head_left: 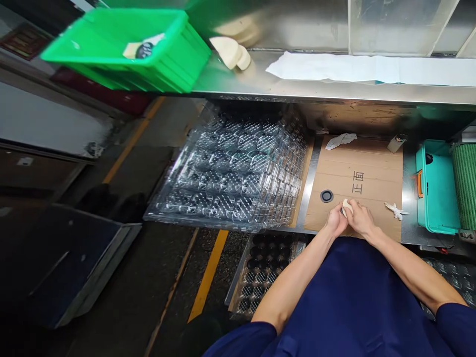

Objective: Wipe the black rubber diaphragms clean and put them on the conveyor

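Left hand [336, 221] and right hand [361, 218] are clamping one pad [346, 207] together, steadying it over cardboard [368, 163]; ring [326, 196] is lying near.

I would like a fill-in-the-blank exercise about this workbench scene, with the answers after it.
1. The left hand and right hand meet at a small cream piece over a sheet of ____.
2. The black ring lies to the ____ of both hands.
3. The crate on the steel shelf is ____.
Answers: cardboard; left; green.
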Tool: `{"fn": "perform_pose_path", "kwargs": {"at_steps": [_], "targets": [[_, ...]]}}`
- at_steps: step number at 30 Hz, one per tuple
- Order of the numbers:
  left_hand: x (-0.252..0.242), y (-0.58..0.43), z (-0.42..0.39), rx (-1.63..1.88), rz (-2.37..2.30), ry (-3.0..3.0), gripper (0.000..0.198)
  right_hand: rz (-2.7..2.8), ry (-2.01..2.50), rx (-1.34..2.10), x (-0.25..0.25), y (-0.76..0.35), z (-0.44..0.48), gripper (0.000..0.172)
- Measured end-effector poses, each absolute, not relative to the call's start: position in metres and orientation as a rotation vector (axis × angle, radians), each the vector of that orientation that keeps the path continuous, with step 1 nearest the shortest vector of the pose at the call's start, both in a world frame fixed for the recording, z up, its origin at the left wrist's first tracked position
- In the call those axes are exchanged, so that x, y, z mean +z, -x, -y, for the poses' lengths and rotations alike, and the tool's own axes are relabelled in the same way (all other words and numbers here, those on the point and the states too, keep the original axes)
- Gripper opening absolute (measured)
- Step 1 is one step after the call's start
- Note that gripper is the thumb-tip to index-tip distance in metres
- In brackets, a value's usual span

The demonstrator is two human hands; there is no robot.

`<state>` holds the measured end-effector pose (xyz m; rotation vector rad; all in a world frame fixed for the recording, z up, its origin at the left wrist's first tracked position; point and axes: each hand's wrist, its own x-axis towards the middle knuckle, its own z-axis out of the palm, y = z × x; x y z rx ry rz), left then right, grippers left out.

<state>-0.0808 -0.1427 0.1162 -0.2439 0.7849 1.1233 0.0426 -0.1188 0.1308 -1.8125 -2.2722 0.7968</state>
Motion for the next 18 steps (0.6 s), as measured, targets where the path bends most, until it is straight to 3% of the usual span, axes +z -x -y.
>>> {"fn": "perform_pose_path", "kwargs": {"at_steps": [7,14,18], "targets": [[0.125,0.095,0.146,1.079,-0.718,0.156,0.036,2.039,1.901,0.759,0.097,-0.09,0.096,0.041],[0.178,0.106,0.149,1.193,-0.731,-0.114,0.042,1.916,1.841,0.866,0.057,-0.117,0.124,0.042],[0.218,0.101,0.156,1.459,-1.097,-0.684,0.087,1.9,1.843,0.849,0.047,-0.121,0.132,0.046]]}}
